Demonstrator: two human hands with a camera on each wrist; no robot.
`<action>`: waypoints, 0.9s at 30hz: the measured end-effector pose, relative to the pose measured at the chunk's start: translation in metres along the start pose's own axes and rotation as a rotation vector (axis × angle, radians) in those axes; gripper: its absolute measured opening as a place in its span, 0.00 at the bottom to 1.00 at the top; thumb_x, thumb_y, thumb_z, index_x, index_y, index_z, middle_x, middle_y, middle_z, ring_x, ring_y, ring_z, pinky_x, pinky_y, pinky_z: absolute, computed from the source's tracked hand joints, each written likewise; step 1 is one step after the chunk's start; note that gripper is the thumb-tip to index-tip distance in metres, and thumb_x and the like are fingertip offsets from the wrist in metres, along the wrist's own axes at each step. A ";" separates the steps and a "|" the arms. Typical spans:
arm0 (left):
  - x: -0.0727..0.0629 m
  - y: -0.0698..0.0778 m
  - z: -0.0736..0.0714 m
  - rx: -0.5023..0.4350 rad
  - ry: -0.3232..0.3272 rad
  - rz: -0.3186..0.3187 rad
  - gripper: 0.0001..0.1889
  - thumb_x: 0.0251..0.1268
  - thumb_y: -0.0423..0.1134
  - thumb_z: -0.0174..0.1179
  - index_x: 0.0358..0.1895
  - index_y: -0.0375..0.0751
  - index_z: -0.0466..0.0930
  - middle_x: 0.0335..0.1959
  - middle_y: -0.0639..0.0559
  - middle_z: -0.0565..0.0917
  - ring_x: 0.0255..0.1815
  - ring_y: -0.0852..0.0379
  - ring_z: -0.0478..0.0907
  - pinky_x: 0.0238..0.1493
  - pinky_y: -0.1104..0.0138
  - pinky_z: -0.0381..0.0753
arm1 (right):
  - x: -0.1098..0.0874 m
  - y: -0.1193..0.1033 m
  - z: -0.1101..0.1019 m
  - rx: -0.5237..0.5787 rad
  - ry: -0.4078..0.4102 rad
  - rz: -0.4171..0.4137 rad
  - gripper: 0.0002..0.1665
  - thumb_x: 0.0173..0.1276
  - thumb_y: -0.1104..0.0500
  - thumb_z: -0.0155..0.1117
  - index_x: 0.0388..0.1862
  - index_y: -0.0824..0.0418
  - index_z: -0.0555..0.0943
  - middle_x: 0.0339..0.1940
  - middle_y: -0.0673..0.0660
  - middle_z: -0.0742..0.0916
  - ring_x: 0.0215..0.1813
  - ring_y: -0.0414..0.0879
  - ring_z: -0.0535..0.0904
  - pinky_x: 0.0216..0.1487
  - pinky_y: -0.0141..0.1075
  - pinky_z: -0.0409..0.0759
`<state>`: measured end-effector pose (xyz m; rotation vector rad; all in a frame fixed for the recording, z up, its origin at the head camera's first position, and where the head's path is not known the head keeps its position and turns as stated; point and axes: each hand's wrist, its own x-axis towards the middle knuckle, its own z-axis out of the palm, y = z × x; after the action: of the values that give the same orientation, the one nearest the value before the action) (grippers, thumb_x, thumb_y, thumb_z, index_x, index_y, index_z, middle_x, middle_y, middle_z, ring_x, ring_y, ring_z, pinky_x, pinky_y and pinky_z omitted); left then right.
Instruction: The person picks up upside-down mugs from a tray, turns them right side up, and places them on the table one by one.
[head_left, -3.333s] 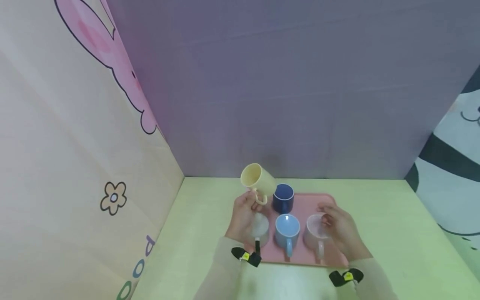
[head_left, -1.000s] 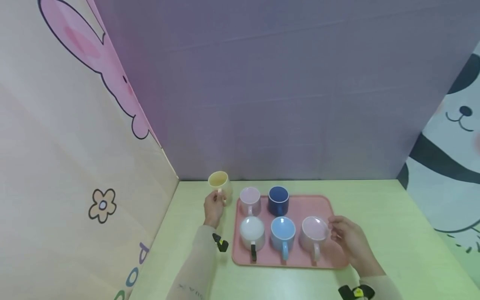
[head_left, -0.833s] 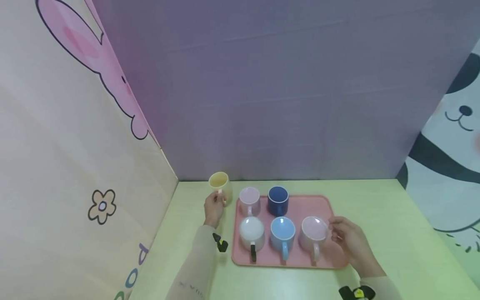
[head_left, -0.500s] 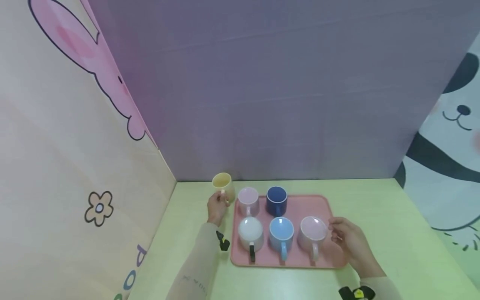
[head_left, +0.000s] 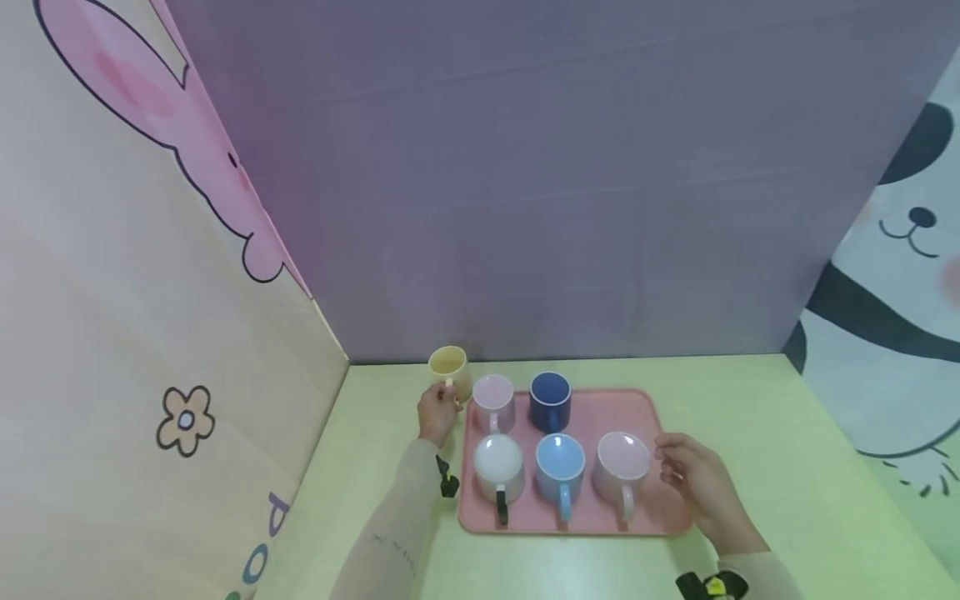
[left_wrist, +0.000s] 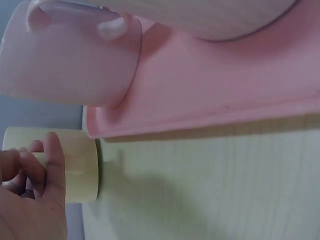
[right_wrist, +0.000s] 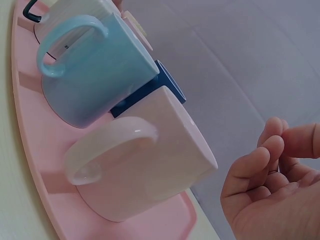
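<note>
My left hand (head_left: 438,417) pinches the handle of a yellow mug (head_left: 450,368). That mug stands upright on the table just left of a pink tray's back corner; the left wrist view shows the fingers hooked at its handle and the base of the mug (left_wrist: 82,172) at the tabletop. On the tray (head_left: 611,408), a small pink mug (head_left: 493,408) is the nearest to it. At the tray's right side hovers my right hand (head_left: 697,479), loosely curled and holding nothing, beside a wide pale pink mug (head_left: 621,471). Its fingers (right_wrist: 250,165) are apart from that mug in the right wrist view.
Also on the tray are a dark blue mug (head_left: 551,404) at the back, a light blue mug (head_left: 559,471) and a white mug (head_left: 498,467) with a black handle in front. A grey-purple wall (head_left: 570,208) rises behind the table (head_left: 720,400).
Earlier my left hand held the yellow mug tilted in the air over the tray's back left. It came down upright on the table, then shifted slightly right toward the tray. The right hand barely moved.
</note>
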<state>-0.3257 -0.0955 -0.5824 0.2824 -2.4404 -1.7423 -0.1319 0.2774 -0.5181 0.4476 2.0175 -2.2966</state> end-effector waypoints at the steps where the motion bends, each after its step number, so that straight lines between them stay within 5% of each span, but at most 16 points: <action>1: 0.000 -0.001 0.000 0.008 -0.006 -0.012 0.10 0.76 0.33 0.55 0.43 0.27 0.81 0.39 0.35 0.87 0.30 0.54 0.86 0.32 0.67 0.85 | 0.000 0.000 0.000 -0.002 0.001 0.000 0.16 0.81 0.62 0.48 0.40 0.48 0.83 0.35 0.43 0.82 0.35 0.37 0.75 0.41 0.29 0.80; 7: 0.007 -0.006 -0.001 0.034 -0.029 -0.079 0.12 0.77 0.37 0.55 0.46 0.31 0.83 0.44 0.36 0.87 0.37 0.51 0.88 0.39 0.64 0.86 | 0.000 0.000 0.000 0.001 0.005 0.009 0.16 0.81 0.62 0.48 0.40 0.48 0.82 0.35 0.44 0.83 0.35 0.37 0.76 0.41 0.29 0.80; 27: 0.012 -0.004 0.000 -0.062 -0.023 -0.175 0.13 0.77 0.38 0.57 0.49 0.29 0.83 0.47 0.33 0.88 0.30 0.58 0.82 0.30 0.74 0.76 | -0.009 0.027 0.006 -0.116 0.015 0.016 0.10 0.79 0.61 0.52 0.48 0.62 0.80 0.34 0.45 0.84 0.36 0.39 0.78 0.40 0.31 0.81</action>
<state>-0.3367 -0.0997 -0.5859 0.4859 -2.4373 -1.8961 -0.1179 0.2665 -0.5407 0.4728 2.1319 -2.1587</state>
